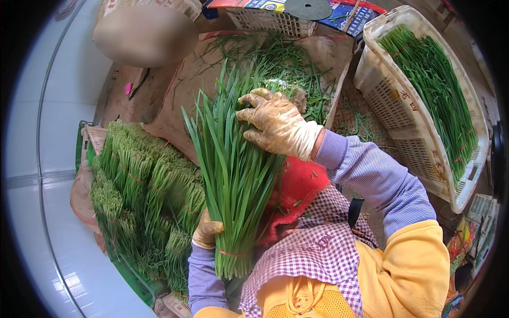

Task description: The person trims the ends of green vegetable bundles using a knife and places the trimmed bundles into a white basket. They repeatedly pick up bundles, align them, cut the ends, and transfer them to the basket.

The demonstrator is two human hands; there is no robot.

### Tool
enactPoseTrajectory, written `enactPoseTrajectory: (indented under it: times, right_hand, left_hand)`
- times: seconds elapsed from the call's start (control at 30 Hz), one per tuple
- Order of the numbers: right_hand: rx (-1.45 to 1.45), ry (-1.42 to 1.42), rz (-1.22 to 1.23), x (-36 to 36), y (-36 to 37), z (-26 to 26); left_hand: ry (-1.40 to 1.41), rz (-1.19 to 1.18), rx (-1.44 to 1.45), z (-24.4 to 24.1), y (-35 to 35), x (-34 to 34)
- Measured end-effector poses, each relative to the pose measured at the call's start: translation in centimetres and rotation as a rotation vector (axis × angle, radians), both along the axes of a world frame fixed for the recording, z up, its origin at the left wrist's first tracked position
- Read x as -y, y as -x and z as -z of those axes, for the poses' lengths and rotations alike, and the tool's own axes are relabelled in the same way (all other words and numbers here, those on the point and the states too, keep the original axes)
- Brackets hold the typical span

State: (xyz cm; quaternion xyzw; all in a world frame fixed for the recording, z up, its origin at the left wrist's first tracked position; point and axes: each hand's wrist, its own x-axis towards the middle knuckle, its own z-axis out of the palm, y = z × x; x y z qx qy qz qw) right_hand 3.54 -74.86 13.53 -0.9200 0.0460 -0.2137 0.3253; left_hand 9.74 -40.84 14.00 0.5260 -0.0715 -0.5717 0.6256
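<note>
My left hand (207, 230), in a stained glove, grips a bundle of garlic chives (234, 179) from the side, just above its root end. A red band (232, 253) circles the stems below my thumb, the pale cut ends pointing towards me. The long green leaves fan out away from me. Over their upper right side is my gloved right hand (270, 121), fingers apart and bent, near or against the leaves; nothing is seen gripped in it. A red cloth (300, 190) with leaf scraps lies across my lap, over a checked apron (302, 254).
At left, several banded chive bundles (133, 163) stand packed, cut ends up, beside a white tiled wall (71, 135). A white plastic crate (383, 107) at right holds more chives (433, 99). Loose trimmings (286, 59) litter the brown sheet (195, 67) ahead. A blurred patch hides the top left.
</note>
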Motion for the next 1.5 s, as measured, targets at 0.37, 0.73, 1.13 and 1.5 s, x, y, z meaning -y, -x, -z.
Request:
enactPoseTrajectory:
  times: [0.37,0.73,1.13,1.5]
  right_hand:
    - [0.134,0.040,-0.050,-0.3,-0.6,1.0]
    - [0.136,-0.276,0.041,2.7,2.9,-0.3]
    - [-0.110,-0.180,-0.048,1.7,6.1,0.6]
    - [-0.377,-0.069,-0.307,2.5,8.0,0.9]
  left_hand:
    - [-0.005,0.014,0.066,0.2,0.0,0.1]
    - [0.009,0.016,0.083,1.1,-0.3,-0.7]
    - [-0.052,-0.009,0.090,0.1,0.4,-0.1]
    - [-0.014,-0.050,0.200,-2.6,0.0,0.0]
